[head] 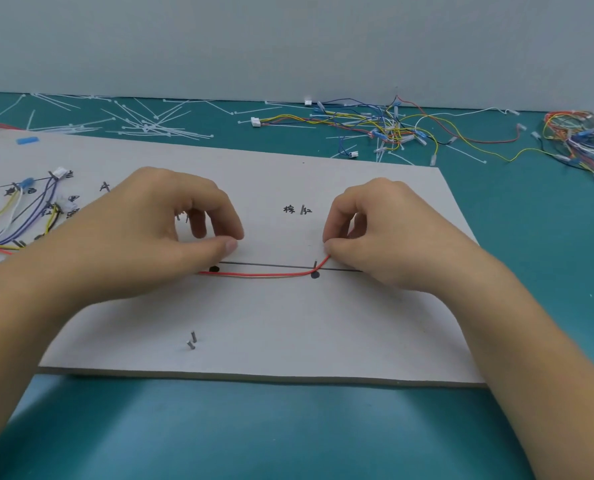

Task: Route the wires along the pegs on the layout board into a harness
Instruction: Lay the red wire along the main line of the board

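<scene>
Red wire [264, 274] lies across the grey board [288, 323], bending past a peg [315, 264]. The right hand [385, 233] pinches its right end; the left hand [164, 233], fingers curled, covers the other end, grip unclear.

Red wire [264, 274] stretched across flat grey layout board [288, 323], bending up beside a peg [315, 264]

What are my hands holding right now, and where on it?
The right hand pinches the red wire just right of the peg; its left part runs under the left hand, where any grip is hidden.
</scene>
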